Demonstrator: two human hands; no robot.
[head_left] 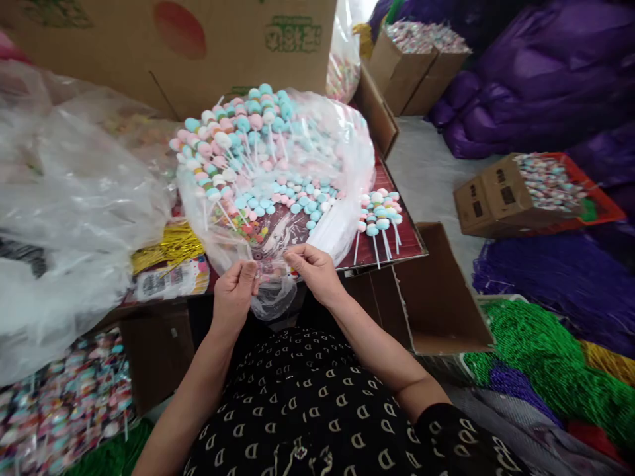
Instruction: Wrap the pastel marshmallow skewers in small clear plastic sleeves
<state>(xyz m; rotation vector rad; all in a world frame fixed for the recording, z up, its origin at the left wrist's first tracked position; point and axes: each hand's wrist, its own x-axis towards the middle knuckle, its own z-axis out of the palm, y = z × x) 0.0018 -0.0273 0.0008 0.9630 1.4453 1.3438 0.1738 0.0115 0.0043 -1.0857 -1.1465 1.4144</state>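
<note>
In front of my body, my left hand (pixel 237 284) is closed, its thumb pressed against the fingers on a small clear plastic bag (pixel 272 270). My right hand (pixel 315 270) pinches the bag's other side, and a bit of yellow and red shows under its fingertips. Just beyond lies a large open plastic bag (pixel 342 142) with candy sticks (pixel 258 122) in pink, blue and white, heaped at its back. Loose candies (pixel 302 198) and small coloured rings (pixel 243 225) are scattered nearer me. Finished-looking candy sticks (pixel 381 215) rest on the table's right corner.
Gold twist ties (pixel 171 246) and printed packets (pixel 173 279) lie left of the hands. An open cardboard box (pixel 441 291) stands below the table's right edge. Wrapped candy sticks (pixel 69 403) fill the lower left. Boxes of candy (pixel 496 198) and green netting (pixel 555 357) are at right.
</note>
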